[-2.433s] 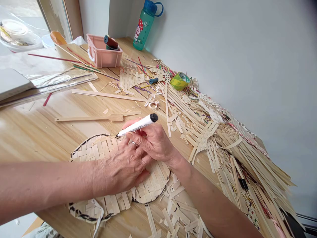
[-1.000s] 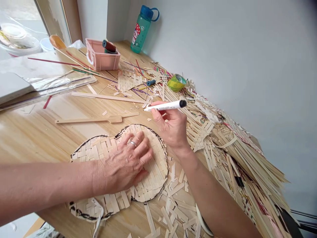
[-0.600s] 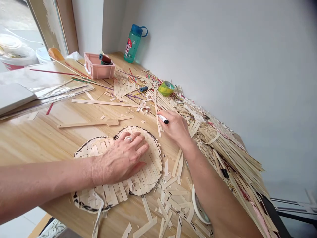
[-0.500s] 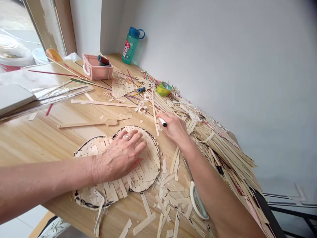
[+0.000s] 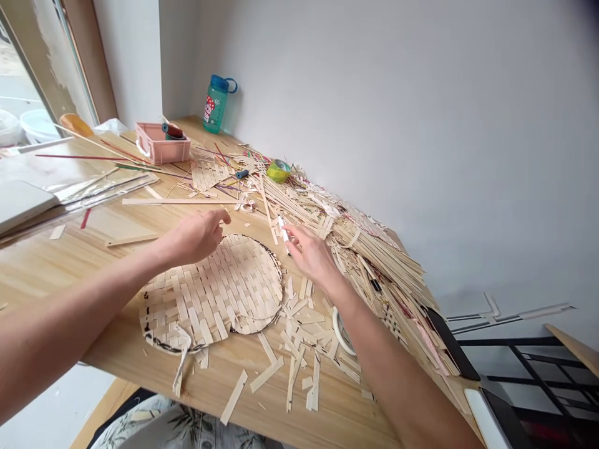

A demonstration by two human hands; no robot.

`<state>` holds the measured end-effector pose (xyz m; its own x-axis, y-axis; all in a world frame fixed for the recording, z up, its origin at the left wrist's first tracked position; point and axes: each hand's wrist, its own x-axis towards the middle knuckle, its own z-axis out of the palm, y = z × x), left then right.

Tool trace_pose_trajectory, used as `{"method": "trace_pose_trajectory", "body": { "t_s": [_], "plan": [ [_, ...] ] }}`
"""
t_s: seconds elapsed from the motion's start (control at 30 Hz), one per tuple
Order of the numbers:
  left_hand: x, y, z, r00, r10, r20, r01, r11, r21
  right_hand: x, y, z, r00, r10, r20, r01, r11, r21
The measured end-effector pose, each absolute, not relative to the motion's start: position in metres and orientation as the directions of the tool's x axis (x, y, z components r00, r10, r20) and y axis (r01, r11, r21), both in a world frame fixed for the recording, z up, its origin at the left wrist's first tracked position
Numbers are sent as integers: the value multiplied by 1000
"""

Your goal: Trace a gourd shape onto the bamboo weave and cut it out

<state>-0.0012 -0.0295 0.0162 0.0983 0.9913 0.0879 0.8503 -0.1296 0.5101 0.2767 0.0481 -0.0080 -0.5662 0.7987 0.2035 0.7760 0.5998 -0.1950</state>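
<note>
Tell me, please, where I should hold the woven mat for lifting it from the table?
Grip the rounded right end of the woven mat from the near side, with the left hand. That end looks tightly woven, while the left end shows loose strips. The mat lies flat on the table, so reach under its edge.

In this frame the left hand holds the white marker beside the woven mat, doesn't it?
No, the hand is wrong: the right hand holds the white marker beside the woven mat, as the head view shows. The left hand does not hold it.
</note>
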Motion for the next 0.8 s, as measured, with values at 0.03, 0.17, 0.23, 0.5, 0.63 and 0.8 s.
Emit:
{"method": "trace_pose_trajectory", "body": {
  "t_s": [0.03, 0.17, 0.23, 0.5, 0.63, 0.8],
  "plan": [
    [-3, -29, 20, 93, 993, 69, 842, -116, 527, 275, 32, -3, -560, 807, 189, 760, 591, -269],
    [-5, -29, 28, 65, 998, 9, 811, -58, 582, 260, -35, 6, -727, 678, 109, 577, 689, -440],
    [-6, -31, 29, 67, 997, 28, 798, -71, 598, 249, -61, 3, -810, 576, 108, 481, 759, -439],
    [-16, -21, 18, 23, 999, 48, 770, -49, 636, 220, -90, -21, -875, 412, 255, 333, 893, -302],
    [-21, -13, 18, -24, 999, 43, 751, -10, 660, 222, -92, -19, -857, 349, 380, 309, 937, -164],
    [-24, -14, 23, -65, 997, 50, 722, 12, 692, 226, -98, -13, -813, 241, 530, 286, 958, 4]
  ]
}}
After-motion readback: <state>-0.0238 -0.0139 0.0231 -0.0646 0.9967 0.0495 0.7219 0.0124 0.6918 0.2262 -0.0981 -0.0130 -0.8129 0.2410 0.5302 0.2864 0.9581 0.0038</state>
